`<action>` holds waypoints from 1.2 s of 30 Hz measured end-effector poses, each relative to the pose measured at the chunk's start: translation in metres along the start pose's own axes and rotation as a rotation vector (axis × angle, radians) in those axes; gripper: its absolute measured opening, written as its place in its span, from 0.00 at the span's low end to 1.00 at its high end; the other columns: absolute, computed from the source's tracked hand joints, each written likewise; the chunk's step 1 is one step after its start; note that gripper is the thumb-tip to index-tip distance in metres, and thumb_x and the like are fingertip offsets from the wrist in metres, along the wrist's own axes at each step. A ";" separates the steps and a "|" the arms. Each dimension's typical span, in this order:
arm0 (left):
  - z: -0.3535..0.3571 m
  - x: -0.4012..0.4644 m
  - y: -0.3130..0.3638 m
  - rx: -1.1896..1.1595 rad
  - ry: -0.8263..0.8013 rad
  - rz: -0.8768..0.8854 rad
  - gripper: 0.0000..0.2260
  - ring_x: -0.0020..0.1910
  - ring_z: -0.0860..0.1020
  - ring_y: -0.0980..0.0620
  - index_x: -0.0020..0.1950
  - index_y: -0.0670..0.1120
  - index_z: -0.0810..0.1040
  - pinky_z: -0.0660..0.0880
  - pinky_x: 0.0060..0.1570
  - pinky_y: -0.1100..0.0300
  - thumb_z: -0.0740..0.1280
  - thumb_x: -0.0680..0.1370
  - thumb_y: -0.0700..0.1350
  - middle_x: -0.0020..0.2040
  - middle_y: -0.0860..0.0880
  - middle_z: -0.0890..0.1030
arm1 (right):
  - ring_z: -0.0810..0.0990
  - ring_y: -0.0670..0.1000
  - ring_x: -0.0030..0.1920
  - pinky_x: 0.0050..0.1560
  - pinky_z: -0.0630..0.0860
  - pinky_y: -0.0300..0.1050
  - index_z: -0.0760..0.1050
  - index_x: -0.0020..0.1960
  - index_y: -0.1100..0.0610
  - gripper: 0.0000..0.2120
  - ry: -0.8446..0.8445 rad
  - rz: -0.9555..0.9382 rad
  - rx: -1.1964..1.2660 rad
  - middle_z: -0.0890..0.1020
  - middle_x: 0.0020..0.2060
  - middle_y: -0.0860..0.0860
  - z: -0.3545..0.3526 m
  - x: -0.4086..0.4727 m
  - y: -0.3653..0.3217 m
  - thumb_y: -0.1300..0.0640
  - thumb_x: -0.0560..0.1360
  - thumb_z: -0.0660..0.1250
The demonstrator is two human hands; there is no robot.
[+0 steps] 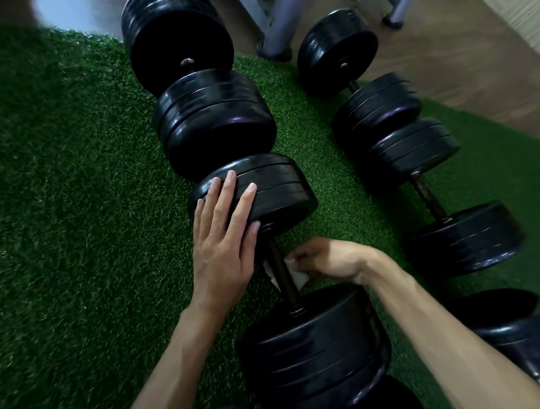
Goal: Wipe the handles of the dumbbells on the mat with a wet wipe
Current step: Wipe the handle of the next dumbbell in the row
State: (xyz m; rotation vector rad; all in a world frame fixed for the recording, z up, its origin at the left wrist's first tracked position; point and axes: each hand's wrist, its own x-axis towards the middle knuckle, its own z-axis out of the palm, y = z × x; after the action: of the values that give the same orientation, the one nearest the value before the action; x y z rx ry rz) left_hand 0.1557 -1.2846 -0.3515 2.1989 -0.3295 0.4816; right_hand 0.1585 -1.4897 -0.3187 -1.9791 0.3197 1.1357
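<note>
Several black dumbbells lie in two rows on a green turf mat [79,197]. The nearest dumbbell in the left row has a dark handle [280,270] between two stacks of plates [263,192]. My left hand [223,236] rests flat, fingers spread, on the far plate stack of that dumbbell. My right hand [325,258] is closed on a white wet wipe [297,274], which is wrapped under and against the handle. Part of the wipe shows on the handle's left side.
A second row of dumbbells [396,138] lies to the right, one with a bare handle [428,197]. Metal rack legs [276,30] stand beyond the mat on a wooden floor [466,58]. More black plates [509,323] lie by my right forearm.
</note>
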 end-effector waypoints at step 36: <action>0.002 -0.001 -0.001 0.013 0.006 0.006 0.21 0.81 0.55 0.45 0.77 0.45 0.66 0.50 0.79 0.47 0.56 0.85 0.50 0.80 0.43 0.61 | 0.76 0.43 0.32 0.36 0.70 0.41 0.82 0.38 0.54 0.10 0.124 -0.079 -0.505 0.85 0.36 0.51 0.012 -0.038 -0.027 0.62 0.77 0.68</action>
State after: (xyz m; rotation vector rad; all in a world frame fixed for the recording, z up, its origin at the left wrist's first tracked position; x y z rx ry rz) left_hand 0.1555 -1.2854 -0.3542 2.2087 -0.3302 0.4949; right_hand 0.1449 -1.4700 -0.2771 -2.4844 0.0112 1.1208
